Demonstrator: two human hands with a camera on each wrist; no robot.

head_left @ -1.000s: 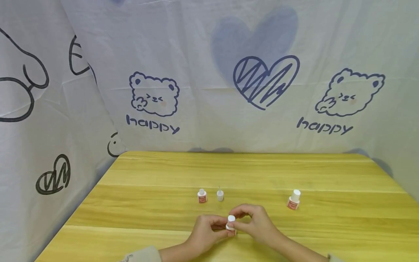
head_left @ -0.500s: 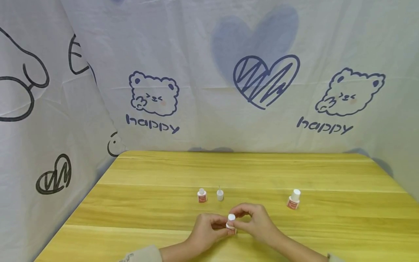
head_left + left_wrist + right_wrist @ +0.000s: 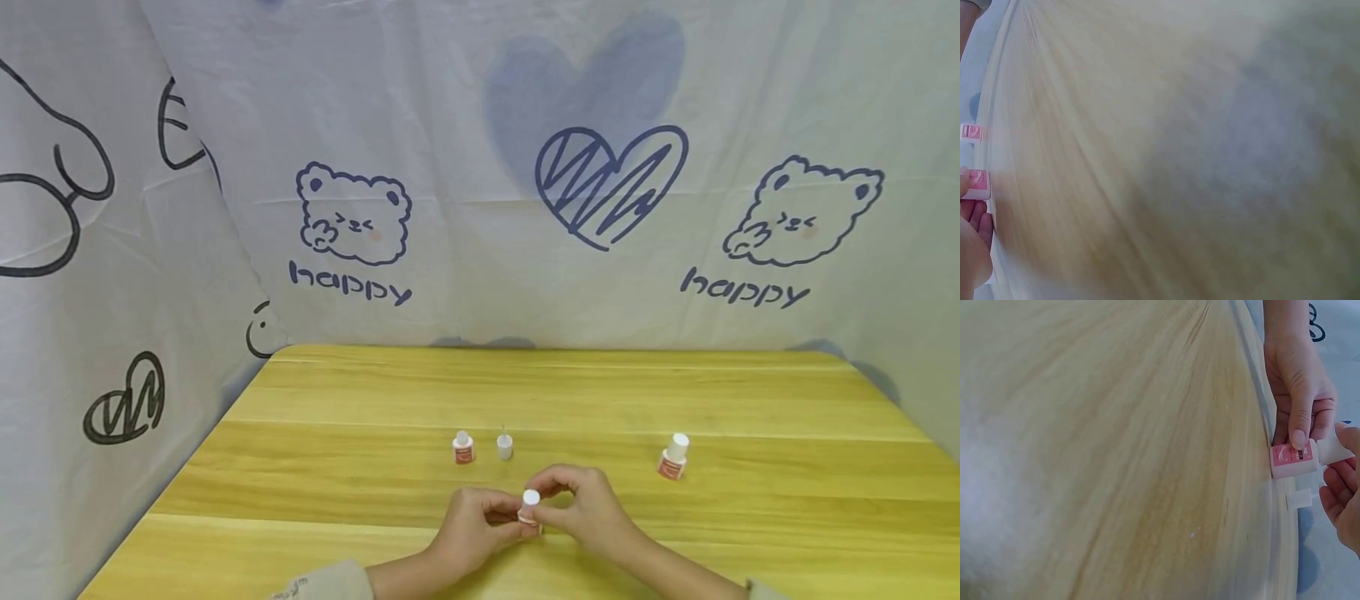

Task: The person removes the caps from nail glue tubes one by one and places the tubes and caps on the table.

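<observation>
Near the front middle of the table, a small white bottle [image 3: 1294, 464] with a pink-red label stands between both hands. My left hand [image 3: 467, 533] pinches its body, the thumb lying across the label in the right wrist view. From the other side, my right hand [image 3: 588, 512] holds the white cap [image 3: 531, 497] on top of the bottle between thumb and fingers. Just beyond the hands stands a similar bottle [image 3: 463, 452] with its nozzle bare. Beside that one is a loose white cap [image 3: 505, 448], set upside down with a thin pin pointing up.
A third bottle [image 3: 672, 467], capped, stands farther right on the wooden table [image 3: 360, 400]. White cloth [image 3: 480, 275] printed with hearts and bears hangs behind the table's far edge and along its left side.
The hands hold nearly the same place throughout. The cap between the right fingers sits very slightly higher in view than a second ago. The other bottles have not moved.
</observation>
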